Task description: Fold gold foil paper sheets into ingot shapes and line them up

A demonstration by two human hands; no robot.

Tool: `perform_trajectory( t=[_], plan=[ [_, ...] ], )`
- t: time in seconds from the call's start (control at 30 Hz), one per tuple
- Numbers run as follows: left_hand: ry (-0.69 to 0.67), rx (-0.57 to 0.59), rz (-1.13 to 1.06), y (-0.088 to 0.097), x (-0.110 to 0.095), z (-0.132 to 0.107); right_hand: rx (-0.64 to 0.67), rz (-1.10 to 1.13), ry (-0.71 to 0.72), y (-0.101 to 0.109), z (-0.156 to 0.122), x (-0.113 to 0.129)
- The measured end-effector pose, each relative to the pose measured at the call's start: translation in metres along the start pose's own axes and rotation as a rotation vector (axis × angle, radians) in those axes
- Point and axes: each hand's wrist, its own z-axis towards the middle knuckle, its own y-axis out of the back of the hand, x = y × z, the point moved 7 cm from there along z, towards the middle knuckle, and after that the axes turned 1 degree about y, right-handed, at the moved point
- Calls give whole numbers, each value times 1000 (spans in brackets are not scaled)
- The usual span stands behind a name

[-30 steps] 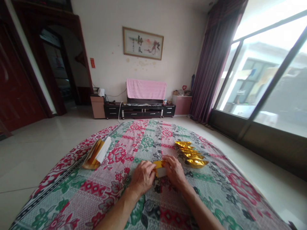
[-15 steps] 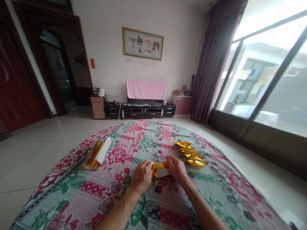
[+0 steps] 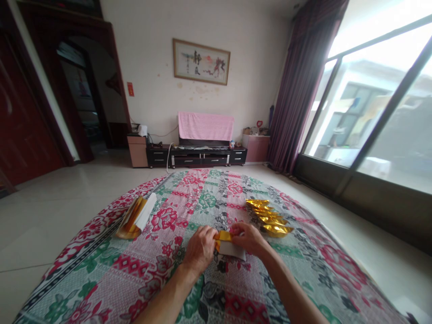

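Note:
Between my hands, a small sheet of gold foil paper (image 3: 225, 236) is partly folded, with its pale back facing up on the near side. My left hand (image 3: 201, 245) is closed on its left end. At the upper right edge of the fold, the thumb and fingers of my right hand (image 3: 249, 238) pinch the paper. A row of several shiny gold folded paper ingots (image 3: 275, 220) lies beyond my right hand. Over to the left lies a stack of gold paper (image 3: 135, 218) in a curled white wrapper.
A round table with a flowered cloth (image 3: 162, 265) fills the foreground. Across the tiled floor (image 3: 84, 180) stands a low black cabinet (image 3: 202, 160) with a pink towel (image 3: 205, 126) draped over a screen. A purple curtain (image 3: 297, 90) and large windows are on the right.
My right hand has shifted its grip slightly inward along the fold, with its fingers now pinching. More of the paper's pale near side shows. My left hand stays in place.

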Motion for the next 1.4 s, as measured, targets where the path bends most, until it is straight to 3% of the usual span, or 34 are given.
perform_trajectory(
  t=[0.33, 0.63, 0.77, 0.9, 1.3, 1.4],
  plan=[
    [-40, 42, 64, -1, -3, -1, 61, 59, -1, -3, -2, 2],
    [-42, 60, 108, -1, -5, 0, 66, 149, -131, 7, -9, 13],
    [-31, 69, 130, -3, -5, 0, 125, 258, -89, 7, -12, 20],
    [-32, 79, 127, -4, -5, -1, 100, 314, -84, 11, -11, 21],
    [-41, 62, 102, -1, -7, -1, 266, 367, -149, -7, -14, 12],
    [-54, 33, 79, 0, -6, -1, 256, 346, -164, -12, -12, 10]
  ],
)
